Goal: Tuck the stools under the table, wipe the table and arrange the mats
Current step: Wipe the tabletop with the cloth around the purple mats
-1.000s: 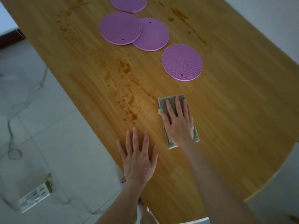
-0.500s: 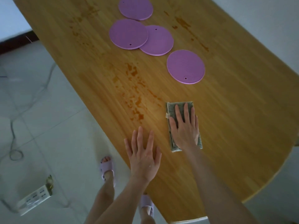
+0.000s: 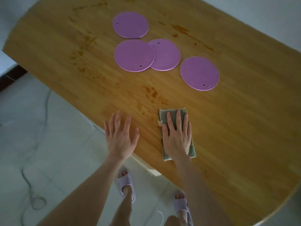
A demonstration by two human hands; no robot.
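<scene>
Stained wooden desk (image 3: 228, 128): my right hand (image 3: 176, 141) flat, pressing cloth (image 3: 163, 118); left hand (image 3: 120, 139) splayed, empty, just beside; mats (image 3: 134, 55) beyond.

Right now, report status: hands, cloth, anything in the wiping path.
Left hand open, at the table edge. Right hand flat, pressing the cloth. Stains just ahead of cloth. Nearest mat beyond, apart from it.

Pale grey floor tiles (image 3: 53, 144) lie left of and below the left hand (image 3: 121, 139), and a thin grey cable (image 3: 31, 191) loops across them. Far ahead and left of that hand, a dark skirting board (image 3: 14, 74) runs under a white wall (image 3: 6, 30). A pale wall (image 3: 268, 17) stands far beyond the right hand (image 3: 176, 136). The light is dim.
</scene>
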